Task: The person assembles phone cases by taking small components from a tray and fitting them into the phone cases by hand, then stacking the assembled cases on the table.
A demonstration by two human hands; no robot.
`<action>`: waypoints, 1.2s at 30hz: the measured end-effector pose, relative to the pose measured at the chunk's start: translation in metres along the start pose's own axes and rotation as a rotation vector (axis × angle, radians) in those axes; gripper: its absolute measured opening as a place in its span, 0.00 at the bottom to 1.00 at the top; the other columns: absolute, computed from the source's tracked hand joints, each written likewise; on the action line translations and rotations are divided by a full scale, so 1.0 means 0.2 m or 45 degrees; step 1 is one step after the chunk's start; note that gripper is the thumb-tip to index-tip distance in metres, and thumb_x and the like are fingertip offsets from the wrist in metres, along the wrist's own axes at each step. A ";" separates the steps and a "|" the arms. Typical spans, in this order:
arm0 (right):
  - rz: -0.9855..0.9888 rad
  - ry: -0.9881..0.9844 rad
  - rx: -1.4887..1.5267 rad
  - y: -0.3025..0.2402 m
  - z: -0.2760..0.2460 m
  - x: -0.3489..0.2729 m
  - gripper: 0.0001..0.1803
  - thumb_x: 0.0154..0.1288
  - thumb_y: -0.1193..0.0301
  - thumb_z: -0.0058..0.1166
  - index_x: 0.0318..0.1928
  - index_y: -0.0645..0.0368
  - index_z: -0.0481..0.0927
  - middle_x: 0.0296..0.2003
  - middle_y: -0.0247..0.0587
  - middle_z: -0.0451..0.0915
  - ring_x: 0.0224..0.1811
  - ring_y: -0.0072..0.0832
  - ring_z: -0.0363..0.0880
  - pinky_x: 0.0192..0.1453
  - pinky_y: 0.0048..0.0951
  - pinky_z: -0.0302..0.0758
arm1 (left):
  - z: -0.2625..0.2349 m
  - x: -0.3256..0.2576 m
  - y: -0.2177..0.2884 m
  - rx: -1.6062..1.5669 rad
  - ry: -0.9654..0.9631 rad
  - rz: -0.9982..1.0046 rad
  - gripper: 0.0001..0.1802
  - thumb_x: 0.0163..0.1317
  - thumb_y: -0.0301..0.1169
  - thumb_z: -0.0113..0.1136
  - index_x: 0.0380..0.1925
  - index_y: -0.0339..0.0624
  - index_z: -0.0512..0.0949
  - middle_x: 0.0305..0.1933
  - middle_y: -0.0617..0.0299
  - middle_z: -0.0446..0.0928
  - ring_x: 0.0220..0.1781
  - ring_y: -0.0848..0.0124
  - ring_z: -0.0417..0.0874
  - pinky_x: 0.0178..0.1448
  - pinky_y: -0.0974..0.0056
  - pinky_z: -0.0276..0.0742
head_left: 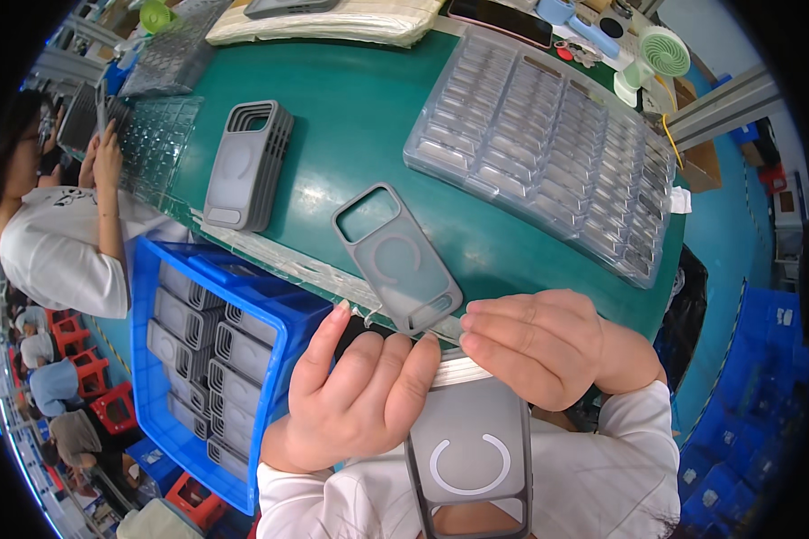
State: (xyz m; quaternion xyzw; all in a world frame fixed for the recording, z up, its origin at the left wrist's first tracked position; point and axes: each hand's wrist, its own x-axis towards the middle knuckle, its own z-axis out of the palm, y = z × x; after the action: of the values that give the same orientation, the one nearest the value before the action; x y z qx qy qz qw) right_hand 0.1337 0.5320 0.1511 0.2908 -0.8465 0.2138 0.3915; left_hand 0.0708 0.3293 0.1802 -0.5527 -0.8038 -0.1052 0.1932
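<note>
Both hands work at the near edge of the green table point(368, 117). Left hand point(355, 386) has fingers curled, tips pinching a thin clear film strip point(395, 325) at the table lip. Right hand point(544, 346) is closed in a narrow pinch on the same film, just at the lower corner of a grey phone case point(397, 259) lying flat, back up, ring mark showing. A second grey phone case point(470, 458) sits below the hands, against the person's lap, camera cutout toward the body.

Stack of grey cases point(247, 166) stands further up the table, well apart. Clear blister tray point(548, 135) lies to the right. Blue crate point(166, 269) with more cases sits left of the table edge. A co-worker's hand point(108, 153) rests on another tray at far left.

To do this well, likely: keep both pinches close together, pull the film evenly, low and flat, don't drag the case off the edge. Whether the film is stuck to the case, cannot tell.
</note>
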 end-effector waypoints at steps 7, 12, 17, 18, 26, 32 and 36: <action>-0.018 -0.086 -0.055 0.00 -0.03 0.00 0.10 0.51 0.75 0.57 0.37 0.59 0.80 0.35 0.43 0.81 0.36 0.34 0.82 0.37 0.27 0.79 | 0.02 -0.02 0.00 -0.004 0.033 -0.014 0.12 0.53 0.30 0.55 0.39 0.45 0.79 0.28 0.70 0.75 0.33 0.74 0.74 0.62 0.55 0.69; -0.226 0.053 -0.064 0.00 -0.04 0.00 0.10 0.49 0.76 0.54 0.36 0.54 0.79 0.30 0.31 0.80 0.35 0.23 0.77 0.43 0.27 0.79 | 0.02 -0.04 0.00 -0.020 0.119 -0.034 0.13 0.52 0.31 0.56 0.39 0.49 0.80 0.33 0.69 0.79 0.31 0.76 0.73 0.63 0.55 0.67; -0.320 0.025 -0.157 0.00 -0.06 -0.02 0.08 0.57 0.71 0.51 0.39 0.47 0.74 0.34 0.25 0.82 0.35 0.20 0.72 0.46 0.25 0.77 | 0.02 -0.06 0.01 -0.036 0.275 0.004 0.09 0.52 0.32 0.57 0.35 0.52 0.80 0.38 0.68 0.82 0.29 0.77 0.71 0.64 0.56 0.64; -0.321 0.029 -0.154 0.00 -0.05 -0.02 0.08 0.57 0.71 0.51 0.39 0.47 0.74 0.34 0.25 0.82 0.35 0.20 0.72 0.46 0.25 0.77 | 0.02 -0.06 0.01 -0.028 0.273 -0.004 0.08 0.51 0.31 0.57 0.33 0.52 0.80 0.39 0.68 0.82 0.29 0.77 0.71 0.64 0.56 0.63; -0.221 -0.024 -0.029 -0.02 -0.07 -0.01 0.07 0.58 0.73 0.54 0.37 0.47 0.73 0.37 0.28 0.83 0.45 0.15 0.76 0.55 0.22 0.69 | 0.08 -0.07 0.03 0.002 0.386 0.056 0.07 0.47 0.32 0.61 0.29 0.53 0.80 0.41 0.74 0.81 0.37 0.74 0.71 0.60 0.52 0.64; -0.200 0.001 -0.007 -0.02 -0.06 0.00 0.07 0.58 0.73 0.54 0.37 0.47 0.73 0.37 0.27 0.83 0.44 0.14 0.76 0.56 0.22 0.68 | 0.11 -0.08 0.05 -0.035 0.502 0.016 0.05 0.46 0.33 0.64 0.25 0.57 0.78 0.37 0.78 0.77 0.41 0.74 0.70 0.58 0.49 0.65; -0.186 0.009 0.033 -0.03 -0.05 -0.01 0.07 0.59 0.73 0.54 0.37 0.48 0.73 0.37 0.27 0.83 0.43 0.13 0.76 0.54 0.20 0.69 | 0.12 -0.09 0.05 -0.037 0.539 0.041 0.06 0.45 0.33 0.66 0.24 0.58 0.78 0.35 0.80 0.76 0.41 0.76 0.70 0.58 0.48 0.63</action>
State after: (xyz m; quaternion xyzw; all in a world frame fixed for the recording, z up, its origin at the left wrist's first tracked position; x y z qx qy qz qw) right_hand 0.1439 0.5338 0.1563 0.3559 -0.8187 0.1968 0.4053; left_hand 0.0813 0.3273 0.1508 -0.5337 -0.7348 -0.2274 0.3515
